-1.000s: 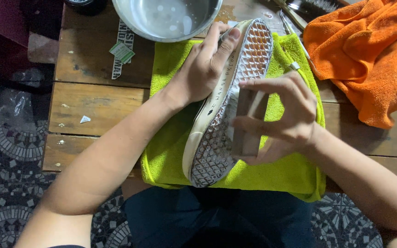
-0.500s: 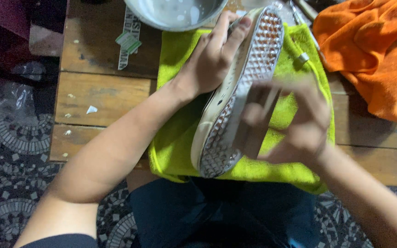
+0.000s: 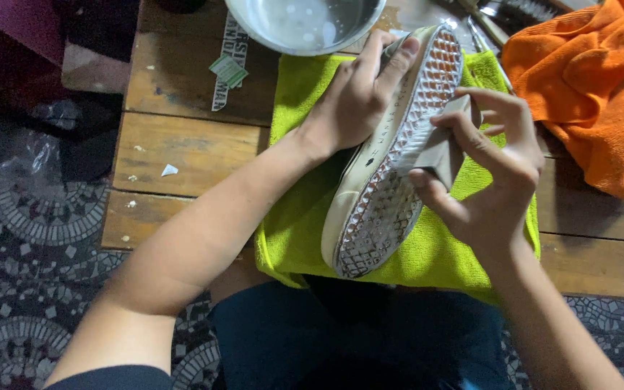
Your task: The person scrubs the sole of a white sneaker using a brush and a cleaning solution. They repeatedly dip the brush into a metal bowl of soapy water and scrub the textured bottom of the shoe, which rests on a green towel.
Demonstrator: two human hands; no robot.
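- The shoe [image 3: 388,162] was on its side over the green towel [image 3: 305,188], sole turned toward my right, toe end far from me, heel end near my lap.
- My left hand [image 3: 359,97] held the shoe at the toe part, fingers closed around the upper & the white edge, so it stayed steady.
- My right hand [image 3: 489,173] gripped a small brush [image 3: 435,141], fingers wrapped tight on its block, bristles touching the sole at about the middle, a bit toward the toe.
- How far: I judged the scrubbing was in the middle, not finished. The sole pattern looked wet and shiny w/ some white foam; I could not tell which part was already clean, the grooves are too small to see. The white side edge had some dark marks left, I think.
- The towel lay on the wooden table [image 3: 182,144], under the shoe.
- A metal bowl [image 3: 305,25] w/ soapy water stood just beyond the towel, near the toe.
- An orange cloth [image 3: 586,79] lay crumpled at the right, apart from the shoe; it was not in use.
- Some thin tools [image 3: 489,25] lay between bowl & orange cloth, too small to name.
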